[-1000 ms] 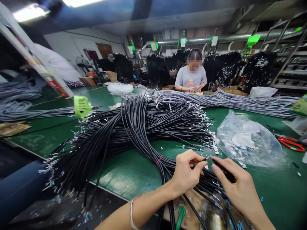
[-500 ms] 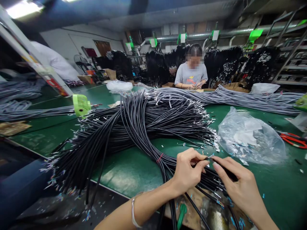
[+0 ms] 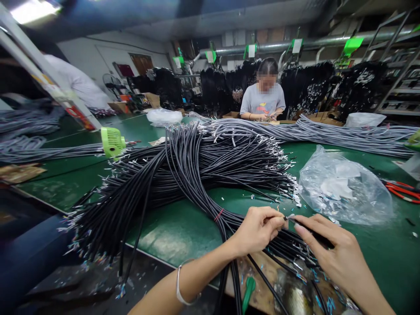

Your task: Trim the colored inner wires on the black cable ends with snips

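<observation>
the left hand [image 3: 257, 229] and right hand [image 3: 334, 256] have sunk a little toward the green table [image 3: 183, 232] since a second ago, both still pinching one black cable [image 3: 306, 229] at its stripped tip, over the near cable bundle [image 3: 183, 175].

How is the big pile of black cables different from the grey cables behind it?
The black cables are dark and heaped in a bent, crossing mound in the middle of the green table; the grey cables are pale and lie in a long, fairly straight band along the far side. The black pile reaches down to the person's left hand and right hand; the grey ones lie far from both. Both show bare, stripped ends.
</observation>
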A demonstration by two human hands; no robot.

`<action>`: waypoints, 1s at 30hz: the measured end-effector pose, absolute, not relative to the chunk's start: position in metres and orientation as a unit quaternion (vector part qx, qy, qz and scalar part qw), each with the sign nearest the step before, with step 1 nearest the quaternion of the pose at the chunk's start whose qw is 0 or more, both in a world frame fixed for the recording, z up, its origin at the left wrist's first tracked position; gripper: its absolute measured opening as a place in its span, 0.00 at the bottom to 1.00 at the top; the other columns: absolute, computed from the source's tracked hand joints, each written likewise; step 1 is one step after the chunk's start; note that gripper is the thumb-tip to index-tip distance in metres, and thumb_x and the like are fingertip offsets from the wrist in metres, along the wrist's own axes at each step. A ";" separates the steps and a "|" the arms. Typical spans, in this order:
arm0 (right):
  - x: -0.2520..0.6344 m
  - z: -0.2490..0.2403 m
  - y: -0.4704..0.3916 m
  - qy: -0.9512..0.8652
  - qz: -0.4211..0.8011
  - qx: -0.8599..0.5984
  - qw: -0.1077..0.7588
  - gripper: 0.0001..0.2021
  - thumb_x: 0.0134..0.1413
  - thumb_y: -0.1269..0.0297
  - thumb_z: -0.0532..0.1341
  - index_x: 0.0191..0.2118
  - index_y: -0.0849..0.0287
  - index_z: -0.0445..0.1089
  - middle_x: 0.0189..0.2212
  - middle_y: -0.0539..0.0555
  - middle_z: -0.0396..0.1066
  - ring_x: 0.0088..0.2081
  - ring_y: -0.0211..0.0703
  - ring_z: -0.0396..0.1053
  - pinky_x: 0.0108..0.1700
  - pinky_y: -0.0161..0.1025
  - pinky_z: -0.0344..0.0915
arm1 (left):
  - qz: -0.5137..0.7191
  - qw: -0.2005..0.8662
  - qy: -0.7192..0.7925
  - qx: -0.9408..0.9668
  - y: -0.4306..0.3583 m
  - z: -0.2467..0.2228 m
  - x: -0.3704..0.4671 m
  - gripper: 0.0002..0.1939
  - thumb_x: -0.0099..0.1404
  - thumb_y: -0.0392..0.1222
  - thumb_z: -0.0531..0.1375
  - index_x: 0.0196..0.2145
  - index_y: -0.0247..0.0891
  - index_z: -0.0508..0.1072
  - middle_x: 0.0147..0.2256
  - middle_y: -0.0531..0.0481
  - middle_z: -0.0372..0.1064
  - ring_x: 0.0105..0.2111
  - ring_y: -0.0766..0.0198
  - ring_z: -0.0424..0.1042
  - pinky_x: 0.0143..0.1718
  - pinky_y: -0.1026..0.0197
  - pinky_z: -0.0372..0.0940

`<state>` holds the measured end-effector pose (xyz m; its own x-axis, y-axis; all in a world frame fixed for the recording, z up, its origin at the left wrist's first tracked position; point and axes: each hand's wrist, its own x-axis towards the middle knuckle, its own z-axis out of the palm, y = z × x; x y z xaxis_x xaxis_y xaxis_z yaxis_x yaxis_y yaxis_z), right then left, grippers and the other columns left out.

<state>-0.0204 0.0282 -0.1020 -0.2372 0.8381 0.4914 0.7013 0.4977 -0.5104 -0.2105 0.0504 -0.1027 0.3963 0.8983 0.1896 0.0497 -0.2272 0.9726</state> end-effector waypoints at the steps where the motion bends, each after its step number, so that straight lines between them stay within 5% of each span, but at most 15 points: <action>1: -0.018 -0.100 0.029 -0.780 0.088 -0.494 0.374 0.11 0.57 0.59 0.58 0.43 0.52 0.73 0.33 0.51 0.72 0.32 0.40 0.71 0.35 0.36 0.65 | 0.408 0.535 0.344 0.655 0.051 -0.102 -0.212 0.17 0.65 0.47 0.53 0.27 0.30 0.72 0.20 0.54 0.56 0.18 0.72 0.55 0.19 0.68 0.51; 6: -0.019 -0.093 0.028 -0.777 0.119 -0.459 0.414 0.12 0.55 0.63 0.60 0.46 0.52 0.70 0.34 0.52 0.70 0.34 0.41 0.70 0.35 0.36 0.65 | 0.363 0.544 0.316 0.687 0.050 -0.098 -0.215 0.18 0.65 0.45 0.52 0.25 0.30 0.70 0.20 0.54 0.56 0.19 0.73 0.54 0.20 0.70 0.51; 11: -0.028 -0.100 0.029 -0.788 0.147 -0.377 0.464 0.08 0.55 0.74 0.59 0.36 0.53 0.71 0.30 0.50 0.67 0.31 0.37 0.67 0.32 0.33 0.62 | 0.308 0.535 0.283 0.734 0.051 -0.095 -0.218 0.18 0.66 0.42 0.51 0.25 0.29 0.71 0.21 0.52 0.59 0.20 0.73 0.56 0.21 0.71 0.53; 18: -0.036 -0.106 0.035 -0.732 0.246 -0.423 0.474 0.08 0.57 0.65 0.59 0.27 0.57 0.66 0.25 0.49 0.63 0.28 0.37 0.63 0.29 0.33 0.59 | 0.328 0.593 0.297 0.673 0.051 -0.103 -0.213 0.11 0.61 0.41 0.56 0.26 0.30 0.70 0.18 0.54 0.61 0.15 0.74 0.62 0.17 0.72 0.55; 25: -0.035 -0.106 0.029 -0.727 0.199 -0.425 0.501 0.03 0.57 0.69 0.59 0.33 0.55 0.70 0.31 0.49 0.66 0.32 0.37 0.65 0.34 0.32 0.61 | 0.350 0.608 0.327 0.633 0.051 -0.105 -0.210 0.13 0.63 0.45 0.55 0.28 0.31 0.69 0.13 0.56 0.59 0.12 0.74 0.58 0.15 0.73 0.51; 30: -0.030 -0.105 0.031 -0.765 0.182 -0.385 0.483 0.12 0.56 0.75 0.59 0.42 0.50 0.71 0.34 0.49 0.68 0.35 0.35 0.67 0.37 0.31 0.62 | 0.350 0.587 0.306 0.662 0.051 -0.103 -0.214 0.18 0.65 0.47 0.53 0.25 0.31 0.68 0.14 0.56 0.57 0.13 0.75 0.57 0.16 0.73 0.51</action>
